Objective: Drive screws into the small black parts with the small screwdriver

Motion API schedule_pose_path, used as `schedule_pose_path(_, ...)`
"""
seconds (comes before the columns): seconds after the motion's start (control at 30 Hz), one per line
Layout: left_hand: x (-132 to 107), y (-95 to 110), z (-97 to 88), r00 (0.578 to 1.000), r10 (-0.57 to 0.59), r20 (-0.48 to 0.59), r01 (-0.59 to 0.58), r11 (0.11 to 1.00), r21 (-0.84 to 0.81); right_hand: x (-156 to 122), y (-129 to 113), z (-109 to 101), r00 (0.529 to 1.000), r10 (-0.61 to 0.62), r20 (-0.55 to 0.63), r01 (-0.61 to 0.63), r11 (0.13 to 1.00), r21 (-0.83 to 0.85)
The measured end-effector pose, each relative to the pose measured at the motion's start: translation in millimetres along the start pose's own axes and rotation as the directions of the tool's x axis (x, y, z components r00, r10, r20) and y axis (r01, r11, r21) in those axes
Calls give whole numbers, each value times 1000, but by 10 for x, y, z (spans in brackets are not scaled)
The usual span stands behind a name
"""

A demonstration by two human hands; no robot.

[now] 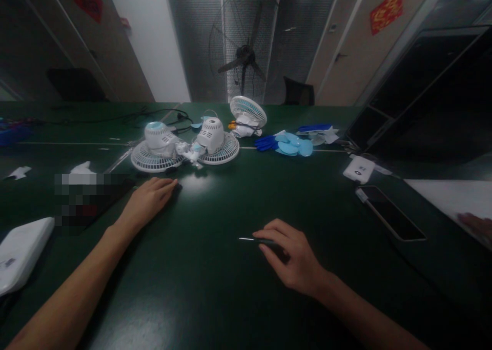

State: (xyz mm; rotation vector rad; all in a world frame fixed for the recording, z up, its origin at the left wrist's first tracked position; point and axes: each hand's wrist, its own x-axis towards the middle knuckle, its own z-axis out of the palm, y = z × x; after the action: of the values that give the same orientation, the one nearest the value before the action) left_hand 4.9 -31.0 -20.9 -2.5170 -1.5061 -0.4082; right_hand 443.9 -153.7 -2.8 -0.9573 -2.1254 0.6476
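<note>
a: what is the right hand point(294, 255) holding?

b: it is pinching a slim screwdriver-like tool point(266, 242) between thumb and fingers, over the middle of the green table point(200, 288). the dark handle is running back toward the palm, and the bare metal shaft is pointing to the left.

a: and how is the left hand point(150, 197) sitting?

b: it is resting palm down on the table, with its fingers reaching forward and lying close together. a small dark thing point(178, 186) is showing at the fingertips, but i cannot tell whether they are gripping it or only touching it.

a: what is lying beyond that hand?

b: a white fan point(157, 141) and a second fan point(212, 135) are lying side by side, grilles down. a third fan point(248, 114) is sitting behind them with its grille tilting upward. to the right, light blue blades point(295, 145) are lying beside dark blue pieces point(265, 143).

a: and farther right?

b: a small white box point(359, 169) is lying near a phone point(392, 212), and another person's hand point(476, 224) is showing at the edge, blurred.
</note>
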Motion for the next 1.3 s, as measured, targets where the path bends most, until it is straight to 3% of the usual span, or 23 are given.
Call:
schedule_pose_path(0.13, 23, 85, -27, 1000, 11, -25, -10, 999, 53, 1, 0, 3, 1000, -3, -6, 3, 1000, -11)
schedule_pose_path(0.47, 58, 277, -19, 1000, -3, 31, -4, 978, 209, -5, -18, 8, 1000, 24, 17, -24, 1000, 7)
schedule_pose_path(0.57, 78, 386, -50, 999, -45, -4, 45, 995, 91, 1, -32, 15, 1000, 11, 14, -12, 1000, 7)
schedule_pose_path(0.67, 109, 601, -86, 1000, 10, -8, -11, 989, -151, 11, -53, 15, 1000, 2, 6, -2, 1000, -4)
schedule_pose_path(0.8, 128, 1131, -103, 975, 219, 43, -164, 835, -525, 15, -59, 8, 1000, 5, 8, -5, 999, -40)
schedule_pose_path(0.93, 112, 1596, -87, 955, 293, 43, -184, 698, -692, 2, -34, 8, 1000, 8, 7, -8, 998, -55)
schedule_pose_path(1.03, 94, 1689, -63, 962, 269, 49, -148, 662, -734, -1, -18, 15, 1000, 9, -4, -9, 998, -56)
schedule_pose_path(1.3, 77, 1665, -75, 957, 267, 113, -85, 632, -770, 17, -17, 19, 999, 33, 0, -33, 998, -53)
